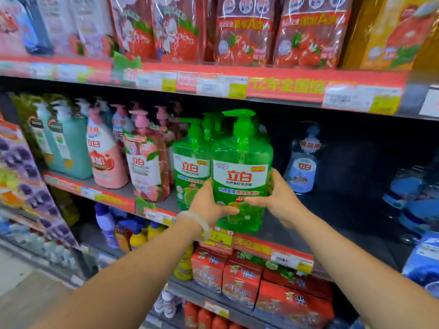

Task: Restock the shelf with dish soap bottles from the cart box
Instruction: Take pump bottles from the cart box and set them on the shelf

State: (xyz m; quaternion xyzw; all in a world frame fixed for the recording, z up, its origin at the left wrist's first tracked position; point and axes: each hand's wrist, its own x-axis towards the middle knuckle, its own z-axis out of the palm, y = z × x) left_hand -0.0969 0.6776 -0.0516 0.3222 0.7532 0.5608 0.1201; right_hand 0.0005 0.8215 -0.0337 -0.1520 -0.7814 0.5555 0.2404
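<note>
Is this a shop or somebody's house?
Most likely a shop, in its cleaning aisle. Long shelves hold rows of the same soap bottles, price tags line the shelf edges, and both hands hold a green bottle at the shelf.

green pump soap bottle (241,172), upright, shelf (297,224) front edge

Middle shelf (297,224) with red price strip, teal bottles (69,148) far left, pink bottles (107,160), green dish soap bottles (192,162) centre, blue bottle (303,167) right
</note>
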